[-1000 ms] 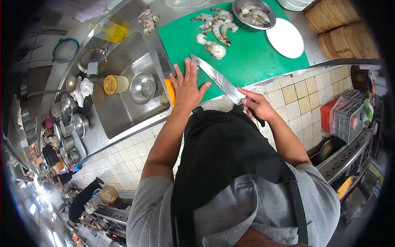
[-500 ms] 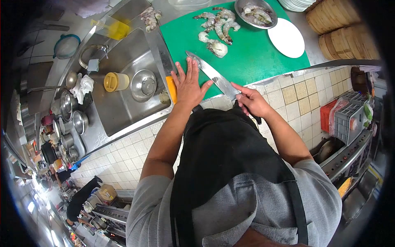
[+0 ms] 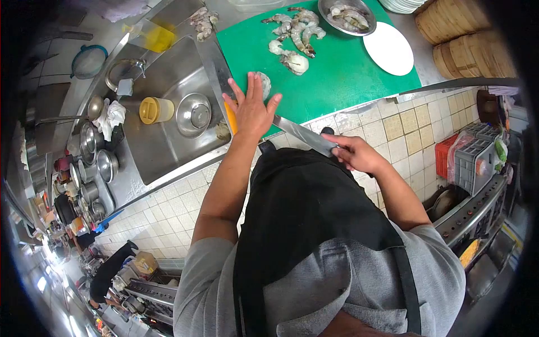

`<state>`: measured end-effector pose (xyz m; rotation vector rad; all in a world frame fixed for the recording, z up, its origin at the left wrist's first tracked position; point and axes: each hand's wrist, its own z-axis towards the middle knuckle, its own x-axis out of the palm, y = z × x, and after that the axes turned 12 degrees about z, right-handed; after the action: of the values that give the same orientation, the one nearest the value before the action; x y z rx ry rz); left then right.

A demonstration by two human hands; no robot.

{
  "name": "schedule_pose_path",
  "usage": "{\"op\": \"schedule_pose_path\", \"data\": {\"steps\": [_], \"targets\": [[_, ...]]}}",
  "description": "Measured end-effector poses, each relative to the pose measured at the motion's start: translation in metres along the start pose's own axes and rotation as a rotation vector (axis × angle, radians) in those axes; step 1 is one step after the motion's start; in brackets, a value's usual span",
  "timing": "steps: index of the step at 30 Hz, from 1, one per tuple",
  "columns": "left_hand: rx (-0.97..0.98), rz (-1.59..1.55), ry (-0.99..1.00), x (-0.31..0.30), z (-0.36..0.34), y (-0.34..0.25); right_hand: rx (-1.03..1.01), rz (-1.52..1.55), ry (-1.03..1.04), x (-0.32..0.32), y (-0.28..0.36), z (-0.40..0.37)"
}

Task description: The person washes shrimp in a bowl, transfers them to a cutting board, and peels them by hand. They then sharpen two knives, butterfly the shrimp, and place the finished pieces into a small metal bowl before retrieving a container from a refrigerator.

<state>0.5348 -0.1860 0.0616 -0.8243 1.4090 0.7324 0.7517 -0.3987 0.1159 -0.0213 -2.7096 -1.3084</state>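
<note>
My left hand has its fingers spread at the near left corner of the green cutting board. A pale, flattened shrimp piece shows beside its fingertips. In my right hand is a kitchen knife, its broad blade slanting across the board's near edge with the tip close to my left palm. Farther back on the board lie several raw shrimp and a peeled one. My right fingers hide most of the knife's handle.
A metal bowl of shrimp and a white oval plate stand at the board's far right. Bamboo steamers are beyond. To the left is a sink holding a yellow-lidded container. Shrimp scraps lie near its rim.
The knife has been drawn back toward my body and right, off the shrimp piece, which now shows. My left hand has shifted slightly left, its fingers spread wider.
</note>
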Motion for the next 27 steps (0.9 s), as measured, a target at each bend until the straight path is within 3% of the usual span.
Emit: {"op": "schedule_pose_path", "data": {"steps": [4,8,11,13,14,16,22,27], "targets": [[-0.105,-0.113,-0.181,-0.003,0.011,0.009,-0.024,-0.050,-0.069,-0.015,0.009,-0.031],[-0.181,-0.087,-0.150,0.015,0.027,0.029,-0.013,0.014,-0.137,-0.030,0.012,-0.049],[-0.123,-0.153,-0.320,0.008,0.032,0.028,-0.003,0.066,-0.209,-0.034,0.011,-0.055],[0.125,-0.183,-0.364,-0.006,0.031,0.022,-0.010,0.075,-0.224,-0.033,0.011,-0.054],[0.127,-0.184,-0.362,-0.006,0.035,0.024,-0.016,0.084,-0.239,-0.033,0.011,-0.054],[0.156,-0.248,-0.126,-0.008,0.052,0.033,-0.024,0.079,-0.232,-0.030,0.013,-0.054],[0.245,-0.154,-0.020,-0.021,0.068,0.035,-0.027,0.062,-0.210,-0.026,0.015,-0.050],[0.340,-0.080,-0.104,-0.020,0.069,0.037,-0.052,0.043,-0.171,-0.023,0.013,-0.046]]}}
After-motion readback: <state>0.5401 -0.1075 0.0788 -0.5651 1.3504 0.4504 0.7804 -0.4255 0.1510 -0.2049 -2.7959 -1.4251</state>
